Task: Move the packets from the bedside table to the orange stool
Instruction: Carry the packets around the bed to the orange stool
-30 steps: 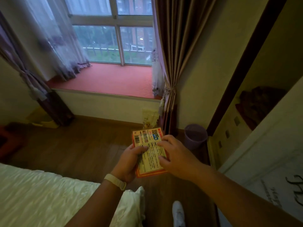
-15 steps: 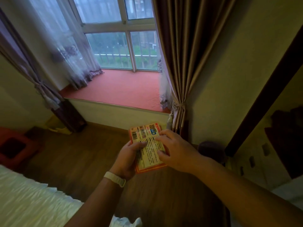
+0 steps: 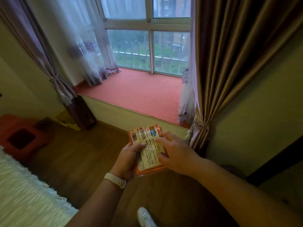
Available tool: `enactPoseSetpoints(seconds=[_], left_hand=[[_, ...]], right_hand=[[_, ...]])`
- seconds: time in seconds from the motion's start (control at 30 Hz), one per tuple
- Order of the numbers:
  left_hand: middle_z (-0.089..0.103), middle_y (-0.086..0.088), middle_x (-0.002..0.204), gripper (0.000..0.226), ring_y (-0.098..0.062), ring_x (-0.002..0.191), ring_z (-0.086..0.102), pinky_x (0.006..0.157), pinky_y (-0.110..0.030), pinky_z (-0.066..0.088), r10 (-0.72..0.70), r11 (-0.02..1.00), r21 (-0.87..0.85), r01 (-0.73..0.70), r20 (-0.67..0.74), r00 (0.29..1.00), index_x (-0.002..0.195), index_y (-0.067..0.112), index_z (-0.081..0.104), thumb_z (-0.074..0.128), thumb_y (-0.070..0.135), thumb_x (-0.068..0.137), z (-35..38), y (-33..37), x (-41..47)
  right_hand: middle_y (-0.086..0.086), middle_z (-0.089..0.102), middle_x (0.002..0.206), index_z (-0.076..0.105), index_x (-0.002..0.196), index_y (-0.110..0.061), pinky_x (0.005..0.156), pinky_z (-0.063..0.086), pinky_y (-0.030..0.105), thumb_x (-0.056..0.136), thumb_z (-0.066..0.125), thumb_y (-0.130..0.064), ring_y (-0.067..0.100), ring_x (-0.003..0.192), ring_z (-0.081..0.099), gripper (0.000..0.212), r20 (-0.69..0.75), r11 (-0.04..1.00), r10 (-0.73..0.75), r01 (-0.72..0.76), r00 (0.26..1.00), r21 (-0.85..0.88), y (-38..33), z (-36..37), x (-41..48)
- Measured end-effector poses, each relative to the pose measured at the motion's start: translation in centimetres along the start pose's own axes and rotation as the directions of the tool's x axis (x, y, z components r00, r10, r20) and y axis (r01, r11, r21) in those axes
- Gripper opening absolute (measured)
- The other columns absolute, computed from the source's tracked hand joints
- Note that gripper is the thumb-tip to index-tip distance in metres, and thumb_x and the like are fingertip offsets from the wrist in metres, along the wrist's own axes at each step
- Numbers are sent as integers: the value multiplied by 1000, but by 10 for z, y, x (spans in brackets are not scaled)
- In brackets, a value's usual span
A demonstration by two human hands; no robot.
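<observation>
Both hands grasp the orange packets (image 3: 148, 149) at waist height: the left hand (image 3: 127, 158) grips the near-left edge, the right hand (image 3: 173, 153) clasps the right side. The orange stool (image 3: 21, 136) sits well apart, down-left, nearer the left hand.

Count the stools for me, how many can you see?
1. The orange stool stands on the wooden floor at the far left, beyond the bed. The bed may hide others.
</observation>
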State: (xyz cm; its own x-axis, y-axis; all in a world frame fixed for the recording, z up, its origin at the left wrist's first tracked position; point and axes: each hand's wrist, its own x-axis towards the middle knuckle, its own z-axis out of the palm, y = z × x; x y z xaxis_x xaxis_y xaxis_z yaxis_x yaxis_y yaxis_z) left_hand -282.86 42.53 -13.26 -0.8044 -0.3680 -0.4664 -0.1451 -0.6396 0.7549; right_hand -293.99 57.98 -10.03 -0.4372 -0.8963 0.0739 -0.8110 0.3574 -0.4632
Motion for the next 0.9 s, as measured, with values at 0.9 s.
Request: enactPoseSetpoints(seconds=[0.9], left_hand=[[76, -19, 97, 25, -32, 85, 74, 64, -44, 62, 196, 937, -193, -293, -405, 893, 120, 13, 57, 50, 11, 96, -253, 239, 131]], right_hand=[[-7, 25, 149, 37, 139, -31, 86, 57, 31, 94, 52, -43, 21, 134, 34, 49, 342, 917, -374, 398, 862, 0, -123, 84, 431]])
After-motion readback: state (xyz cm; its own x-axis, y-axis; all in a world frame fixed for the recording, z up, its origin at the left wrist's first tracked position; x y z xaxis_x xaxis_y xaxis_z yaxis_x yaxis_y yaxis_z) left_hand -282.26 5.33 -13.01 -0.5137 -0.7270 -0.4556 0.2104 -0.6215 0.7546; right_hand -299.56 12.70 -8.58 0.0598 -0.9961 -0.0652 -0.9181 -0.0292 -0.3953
